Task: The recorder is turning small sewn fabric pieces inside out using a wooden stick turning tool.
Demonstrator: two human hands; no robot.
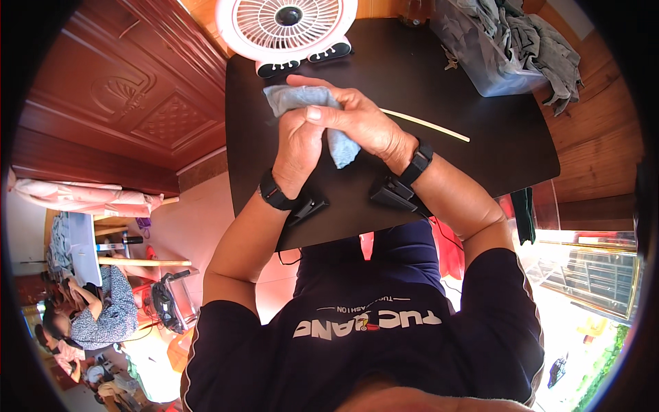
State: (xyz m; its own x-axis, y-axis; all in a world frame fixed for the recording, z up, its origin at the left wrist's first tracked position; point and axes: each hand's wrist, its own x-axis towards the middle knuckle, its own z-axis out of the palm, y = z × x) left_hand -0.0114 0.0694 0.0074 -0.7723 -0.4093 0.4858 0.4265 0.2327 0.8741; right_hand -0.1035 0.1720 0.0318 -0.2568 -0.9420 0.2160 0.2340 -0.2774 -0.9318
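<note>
A light blue cloth (pixel 343 149) is bunched up between my two hands over the dark table. My left hand (pixel 299 141) is closed on it from the near left side, thumb upward. From the right, my right hand (pixel 362 122) grips the same cloth, its thumb crossing over to the left hand and its other fingers partly hidden behind the folds. One end of the cloth sticks out at the far left, another hangs down between the wrists. A thin pale strip (pixel 432 128) lies on the table just right of my right hand, its left end hidden behind that hand.
On the dark table (pixel 494 151) a pink and white fan (pixel 288 17) stands at the far edge. A clear plastic bin (pixel 480 69) with grey cloths (pixel 528 41) sits at the far right. A reddish carved wooden panel (pixel 130 89) rises at left; other people (pixel 103 309) sit beyond.
</note>
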